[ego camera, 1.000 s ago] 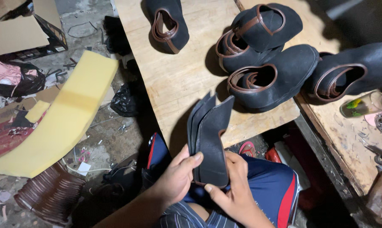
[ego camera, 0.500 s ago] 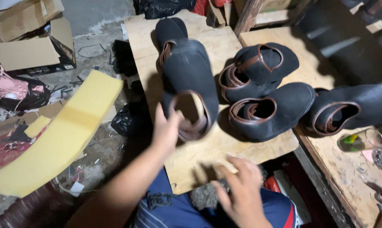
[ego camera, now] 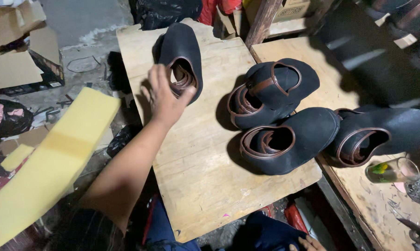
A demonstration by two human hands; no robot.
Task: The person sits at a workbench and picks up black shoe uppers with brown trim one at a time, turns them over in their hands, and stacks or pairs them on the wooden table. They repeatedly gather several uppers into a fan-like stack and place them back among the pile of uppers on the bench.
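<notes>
Head view: left hand point(ego camera: 164, 95), fingers spread open, rests against the black suede brown-trimmed shoe upper point(ego camera: 182, 58) at eleven o'clock on the pale plywood board point(ego camera: 205, 176); right hand's point(ego camera: 307, 242) grip cannot be told.

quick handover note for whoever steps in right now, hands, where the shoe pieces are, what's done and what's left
Left hand: open, fingers on the rim of the black shoe upper lying at the far end of the wooden board.
Right hand: only its edge shows at the bottom of the frame; grip not visible.
Done: four more uppers lie grouped on the right of the boards.
Left: let go of the far upper. Yellow foam lies on the floor, left.
</notes>
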